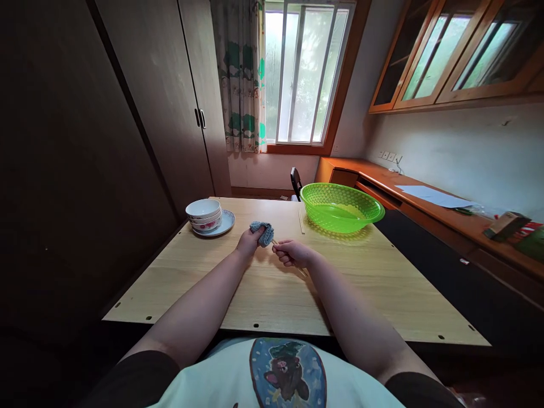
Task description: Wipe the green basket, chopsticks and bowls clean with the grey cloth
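Above the middle of the table, my left hand (250, 242) is closed around a folded blue-grey cloth (266, 234). My right hand (293, 253) grips a pair of chopsticks (303, 272); their far ends go into the cloth, where they are hidden, and the near ends stick out below my fingers. More chopsticks (301, 221) lie on the table beyond my right hand, beside the green basket. To the left of my hands, a few stacked bowls (204, 214) with a floral pattern rest on a plate (227, 221).
A large green plastic basket (340, 221) stands at the table's far right corner. The pale wooden table (204, 289) has a dark gap on its right, before an orange desk (382, 178). A chair (296, 182) stands behind the table, and a dark wardrobe (161, 85) is on the left.
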`<state>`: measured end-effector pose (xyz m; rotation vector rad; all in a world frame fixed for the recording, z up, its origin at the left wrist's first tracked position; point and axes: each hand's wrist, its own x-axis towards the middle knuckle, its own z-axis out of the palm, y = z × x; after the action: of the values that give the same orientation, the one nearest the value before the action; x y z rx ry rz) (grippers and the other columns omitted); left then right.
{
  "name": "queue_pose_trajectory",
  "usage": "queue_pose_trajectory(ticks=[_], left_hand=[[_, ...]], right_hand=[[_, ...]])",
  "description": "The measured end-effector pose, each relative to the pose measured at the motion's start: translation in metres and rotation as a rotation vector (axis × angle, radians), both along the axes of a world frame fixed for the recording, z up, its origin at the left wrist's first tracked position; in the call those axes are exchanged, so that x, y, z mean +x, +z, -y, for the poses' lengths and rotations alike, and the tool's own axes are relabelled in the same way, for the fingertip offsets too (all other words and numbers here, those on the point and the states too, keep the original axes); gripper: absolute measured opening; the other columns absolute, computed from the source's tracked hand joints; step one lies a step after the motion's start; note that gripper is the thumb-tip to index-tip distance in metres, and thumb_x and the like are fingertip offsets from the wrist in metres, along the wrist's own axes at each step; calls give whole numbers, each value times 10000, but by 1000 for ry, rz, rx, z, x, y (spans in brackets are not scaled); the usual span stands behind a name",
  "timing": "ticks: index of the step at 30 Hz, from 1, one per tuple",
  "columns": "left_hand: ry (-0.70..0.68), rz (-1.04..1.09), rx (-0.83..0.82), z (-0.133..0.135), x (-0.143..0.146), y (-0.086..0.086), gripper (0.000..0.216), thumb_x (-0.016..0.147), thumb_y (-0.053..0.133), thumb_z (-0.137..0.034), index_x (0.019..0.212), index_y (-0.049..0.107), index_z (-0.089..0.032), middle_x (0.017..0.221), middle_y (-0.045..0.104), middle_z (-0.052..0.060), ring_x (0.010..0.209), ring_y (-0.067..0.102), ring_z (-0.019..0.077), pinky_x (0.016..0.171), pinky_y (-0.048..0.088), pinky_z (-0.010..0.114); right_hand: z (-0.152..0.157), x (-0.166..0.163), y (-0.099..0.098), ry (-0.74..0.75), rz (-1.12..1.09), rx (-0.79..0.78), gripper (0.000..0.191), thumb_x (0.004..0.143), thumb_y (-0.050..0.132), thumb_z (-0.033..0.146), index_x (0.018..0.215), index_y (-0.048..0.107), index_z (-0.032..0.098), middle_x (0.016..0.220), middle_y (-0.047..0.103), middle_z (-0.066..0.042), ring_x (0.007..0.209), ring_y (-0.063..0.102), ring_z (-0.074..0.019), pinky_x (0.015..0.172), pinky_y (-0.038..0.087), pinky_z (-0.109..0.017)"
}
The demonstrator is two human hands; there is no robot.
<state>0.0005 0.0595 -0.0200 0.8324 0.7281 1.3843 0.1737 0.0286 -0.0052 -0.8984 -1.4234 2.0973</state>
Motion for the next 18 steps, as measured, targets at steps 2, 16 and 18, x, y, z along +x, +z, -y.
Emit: queue_pose_trajectory(ticks=[2,16,18], left_hand=[[99,68,-56,-3,-3,3,350,677,811,-347,916,662,-137,822,708,51,741,662,155,717,519,277],[-144,252,-234,5,-17,12,442,945,361,-542,961,634,-195,729,657,27,500,537,118,447,388,228],[-202,267,-222,10,-15,12,488,949,318,-556,967,641,-192,740,658,35,506,538,125,462,402,240]], right_hand=[[-1,2,-2,27,4,-26,203,786,629,337,782,495,185,537,264,110,434,143,-43,399,94,-173],[-8,3,-2,-184,-230,24,243,816,588,343,956,609,145,599,422,51,471,324,-60,435,211,-200],[-6,1,-4,-179,-227,90,242,809,622,364,939,599,162,592,460,53,461,360,-60,445,236,-208]])
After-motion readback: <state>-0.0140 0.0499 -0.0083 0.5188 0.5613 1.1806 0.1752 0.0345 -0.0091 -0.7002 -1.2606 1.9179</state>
